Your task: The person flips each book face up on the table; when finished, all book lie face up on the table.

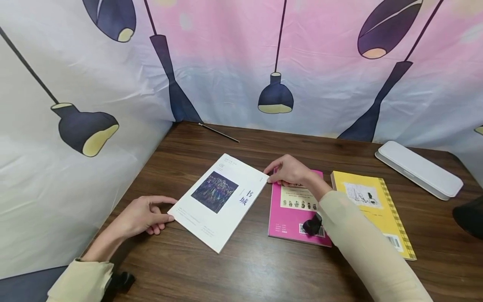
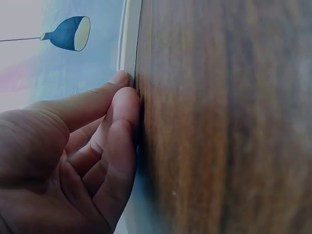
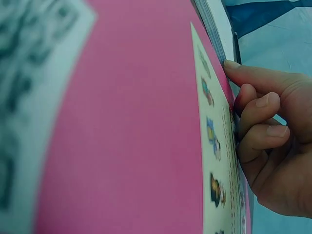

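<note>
A white book [image 1: 211, 199] with a dark mountain picture on its cover lies slanted on the brown table. At its left corner, my left hand [image 1: 141, 216] pinches the edges between thumb and index finger. The left wrist view shows those fingertips at the pale book edge [image 2: 130, 46], low against the wood. My right hand [image 1: 289, 170] holds the far right corner with thumb and index finger, its other fingers curled. Beneath the right hand and forearm is a pink book [image 1: 277, 216], partly covered; its printed pink cover fills much of the right wrist view.
A yellow book [image 1: 371, 193] lies right of the pink one, partly behind the right sleeve. Further right is a white case [image 1: 419, 170]. A thin pencil-like stick [image 1: 219, 132] rests near the table's back edge. Lamp-patterned cloth [image 1: 226, 63] hangs behind and at the left.
</note>
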The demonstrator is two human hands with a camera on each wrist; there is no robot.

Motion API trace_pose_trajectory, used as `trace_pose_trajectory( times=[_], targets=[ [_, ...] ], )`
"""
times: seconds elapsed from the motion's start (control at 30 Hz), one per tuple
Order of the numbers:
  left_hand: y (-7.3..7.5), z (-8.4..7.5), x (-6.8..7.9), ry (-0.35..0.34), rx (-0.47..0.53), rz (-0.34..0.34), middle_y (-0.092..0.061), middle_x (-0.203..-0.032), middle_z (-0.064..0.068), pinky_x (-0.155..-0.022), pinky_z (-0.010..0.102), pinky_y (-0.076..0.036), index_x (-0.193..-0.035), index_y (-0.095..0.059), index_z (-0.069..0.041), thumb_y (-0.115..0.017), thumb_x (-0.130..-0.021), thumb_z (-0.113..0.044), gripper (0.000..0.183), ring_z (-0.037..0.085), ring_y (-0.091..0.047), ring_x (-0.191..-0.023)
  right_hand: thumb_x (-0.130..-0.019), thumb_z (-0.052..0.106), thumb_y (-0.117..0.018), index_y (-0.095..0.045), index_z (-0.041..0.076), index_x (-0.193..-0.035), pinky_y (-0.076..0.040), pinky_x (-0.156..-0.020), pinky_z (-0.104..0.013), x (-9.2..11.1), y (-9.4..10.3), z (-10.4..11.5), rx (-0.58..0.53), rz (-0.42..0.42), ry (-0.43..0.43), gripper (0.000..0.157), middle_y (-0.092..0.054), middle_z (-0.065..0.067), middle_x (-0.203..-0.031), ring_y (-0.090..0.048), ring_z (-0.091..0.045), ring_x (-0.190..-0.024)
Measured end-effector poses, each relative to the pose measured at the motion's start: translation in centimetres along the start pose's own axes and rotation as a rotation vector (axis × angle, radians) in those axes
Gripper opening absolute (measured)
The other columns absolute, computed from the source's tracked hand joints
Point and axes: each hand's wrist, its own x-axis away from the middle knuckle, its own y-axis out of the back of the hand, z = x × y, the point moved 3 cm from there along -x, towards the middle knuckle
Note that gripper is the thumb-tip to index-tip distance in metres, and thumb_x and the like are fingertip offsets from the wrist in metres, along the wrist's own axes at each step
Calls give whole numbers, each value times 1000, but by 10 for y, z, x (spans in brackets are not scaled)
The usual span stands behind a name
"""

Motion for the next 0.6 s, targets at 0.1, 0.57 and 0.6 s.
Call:
trace_pose_trajectory(
  times=[0.1, 0.57, 0.6],
  targets=[
    [-1, -2, 2, 10, -41, -3, -67, -64, 6, -49, 33, -57, -144, -63, 0, -80, -94, -12, 55, 18, -64, -53, -94, 13, -81, -81, 10, -116, -38, -47, -21, -2, 0, -1, -39, -19, -11, 23, -60, -4, -62, -46, -10, -47],
    [-9, -11, 9, -37, -164, -21, -65, -61, 2, -45, 30, -51, -139, -71, -8, -80, -94, -14, 47, 18, -63, -52, -95, 13, -78, -79, 2, -110, -46, -47, -23, -6, -3, -1, -129, -145, -15, 18, -65, -3, -62, -55, -9, -46],
    [-9, -11, 10, -46, -172, -22, -65, -61, 1, -45, 30, -50, -139, -71, -9, -80, -94, -15, 46, 18, -63, -52, -95, 13, -78, -79, 1, -110, -46, -47, -23, -6, -3, -1, -138, -150, -17, 18, -65, -4, -62, -55, -9, -46]
  ],
)
